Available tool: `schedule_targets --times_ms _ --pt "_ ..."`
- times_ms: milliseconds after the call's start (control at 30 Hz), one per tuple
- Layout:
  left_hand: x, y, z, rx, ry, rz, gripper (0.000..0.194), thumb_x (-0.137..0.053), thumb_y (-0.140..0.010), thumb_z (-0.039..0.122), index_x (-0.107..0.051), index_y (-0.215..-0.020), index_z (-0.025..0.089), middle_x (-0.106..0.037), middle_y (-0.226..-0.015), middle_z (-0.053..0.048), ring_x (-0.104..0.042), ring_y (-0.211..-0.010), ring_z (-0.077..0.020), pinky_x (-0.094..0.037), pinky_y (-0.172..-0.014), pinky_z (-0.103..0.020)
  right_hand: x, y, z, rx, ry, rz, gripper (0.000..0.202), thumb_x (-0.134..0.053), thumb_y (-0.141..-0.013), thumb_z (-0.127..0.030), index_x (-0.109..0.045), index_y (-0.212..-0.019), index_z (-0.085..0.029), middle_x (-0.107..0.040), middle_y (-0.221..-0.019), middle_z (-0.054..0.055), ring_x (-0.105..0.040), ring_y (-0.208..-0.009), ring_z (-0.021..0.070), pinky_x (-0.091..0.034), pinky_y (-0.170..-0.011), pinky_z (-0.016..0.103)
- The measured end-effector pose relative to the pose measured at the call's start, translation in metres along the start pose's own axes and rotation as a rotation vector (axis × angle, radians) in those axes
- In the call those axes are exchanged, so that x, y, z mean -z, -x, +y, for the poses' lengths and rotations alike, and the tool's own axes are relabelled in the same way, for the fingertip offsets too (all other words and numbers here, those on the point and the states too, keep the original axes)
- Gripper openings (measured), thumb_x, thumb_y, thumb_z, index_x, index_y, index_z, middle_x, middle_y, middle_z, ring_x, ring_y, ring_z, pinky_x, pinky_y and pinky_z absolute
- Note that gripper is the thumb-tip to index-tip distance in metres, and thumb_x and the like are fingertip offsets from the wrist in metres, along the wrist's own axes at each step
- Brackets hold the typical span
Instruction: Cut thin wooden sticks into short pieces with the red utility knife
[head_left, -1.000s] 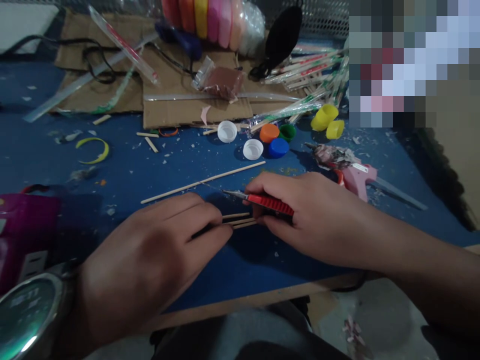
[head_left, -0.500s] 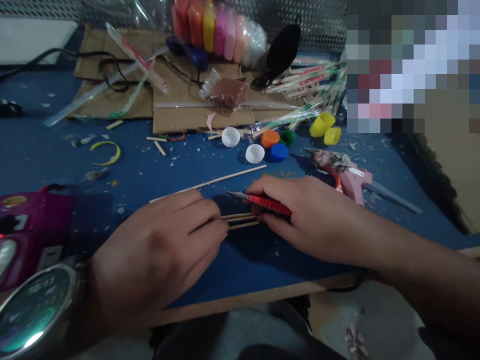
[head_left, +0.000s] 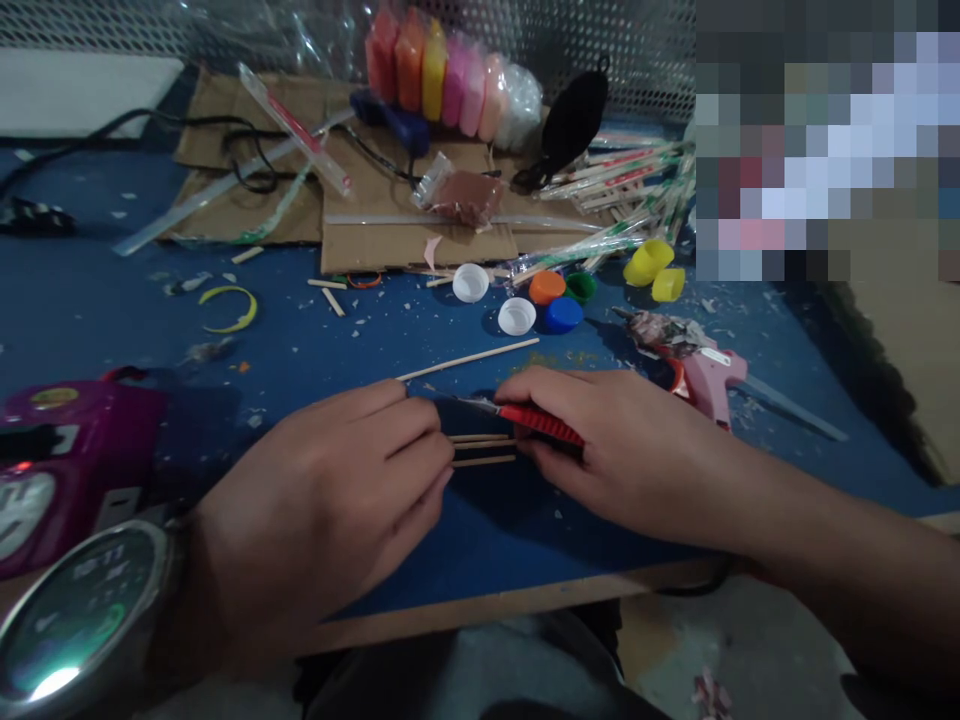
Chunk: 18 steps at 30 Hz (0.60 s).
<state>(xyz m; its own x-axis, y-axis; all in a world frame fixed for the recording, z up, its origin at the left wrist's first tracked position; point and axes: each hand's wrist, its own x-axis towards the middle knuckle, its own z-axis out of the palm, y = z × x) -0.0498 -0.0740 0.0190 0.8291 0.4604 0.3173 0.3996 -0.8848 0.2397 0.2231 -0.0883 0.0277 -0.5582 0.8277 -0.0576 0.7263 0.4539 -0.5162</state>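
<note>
My left hand is closed over several thin wooden sticks, whose right ends stick out past the fingers. A red utility knife is gripped in my right hand, with its blade out and pointing left, just above the sticks. The fingertips of my right hand are close to the ends of the sticks; whether they touch is hard to see. Behind both hands a longer loose stick lies on the blue table, its left end hidden behind my left hand.
Bottle caps, among them an orange cap, lie beyond my hands. A pink glue gun is on the right, a purple device on the left. Cardboard, clay packs and wrapped sticks fill the back.
The whole view has shifted slightly, so table items sit lower and further right. The stick ends under my hands are spread a little differently. Both hands keep their grip.
</note>
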Motion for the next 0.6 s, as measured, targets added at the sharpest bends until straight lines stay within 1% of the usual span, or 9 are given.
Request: schedule_targets --times_ms 133,233,333,433,533,600 --pt "0.0002 0.0016 0.0011 0.022 0.009 -0.017 0.030 -0.055 -0.108 0.009 -0.071 -0.084 0.018 -0.069 -0.086 -0.006 -0.057 -0.081 -0.0241 -0.049 -0.076 -0.042 0.0005 0.0007 0.0001 0.001 0.010 0.007 0.033 -0.066 -0.099 -0.013 -0.070 -0.129 -0.024 -0.083 -0.109 0.002 -0.079 -0.096 0.0265 -0.047 -0.079 0.035" --pt "0.0018 0.0030 0.0018 0.054 0.036 -0.036 0.027 -0.055 -0.104 0.007 -0.068 -0.083 0.019 -0.065 -0.085 -0.005 -0.054 -0.081 -0.0240 -0.045 -0.075 -0.043 0.0011 0.0016 -0.0001 0.035 -0.017 -0.004 0.040 -0.067 -0.094 -0.010 -0.069 -0.132 -0.024 -0.083 -0.118 0.002 -0.079 -0.103 0.0264 -0.049 -0.086 0.035" --pt "0.0038 0.0037 0.0027 0.071 0.043 -0.047 0.025 -0.054 -0.100 0.006 -0.066 -0.083 0.020 -0.063 -0.085 -0.005 -0.052 -0.082 -0.0240 -0.043 -0.074 -0.043 0.0011 0.0020 0.0000 0.021 -0.025 -0.020 0.039 -0.064 -0.096 -0.010 -0.069 -0.132 -0.024 -0.084 -0.120 0.003 -0.079 -0.106 0.0272 -0.050 -0.087 0.036" --pt "0.0053 0.0031 0.0037 0.078 0.030 -0.021 0.027 -0.054 -0.099 0.005 -0.064 -0.080 0.020 -0.062 -0.084 -0.004 -0.051 -0.080 -0.0229 -0.043 -0.072 -0.042 0.0008 0.0020 0.0009 0.004 -0.009 -0.012 0.037 -0.062 -0.099 -0.012 -0.069 -0.133 -0.024 -0.084 -0.116 0.004 -0.080 -0.102 0.0286 -0.050 -0.083 0.036" --pt "0.0060 0.0021 0.0030 0.086 -0.028 0.029 0.026 -0.055 -0.100 0.006 -0.066 -0.080 0.020 -0.063 -0.085 -0.005 -0.054 -0.080 -0.0231 -0.044 -0.070 -0.041 0.0010 0.0017 0.0017 -0.002 0.009 0.001 0.040 -0.063 -0.097 -0.013 -0.069 -0.135 -0.024 -0.084 -0.112 0.005 -0.079 -0.098 0.0291 -0.049 -0.080 0.036" --pt "0.0064 0.0017 0.0005 0.106 -0.119 0.042 0.026 -0.056 -0.101 0.009 -0.067 -0.080 0.020 -0.062 -0.083 -0.005 -0.055 -0.080 -0.0247 -0.044 -0.069 -0.043 0.0014 0.0015 0.0017 -0.014 0.011 0.010 0.039 -0.064 -0.096 -0.013 -0.070 -0.133 -0.023 -0.083 -0.107 0.004 -0.078 -0.093 0.0275 -0.048 -0.077 0.035"
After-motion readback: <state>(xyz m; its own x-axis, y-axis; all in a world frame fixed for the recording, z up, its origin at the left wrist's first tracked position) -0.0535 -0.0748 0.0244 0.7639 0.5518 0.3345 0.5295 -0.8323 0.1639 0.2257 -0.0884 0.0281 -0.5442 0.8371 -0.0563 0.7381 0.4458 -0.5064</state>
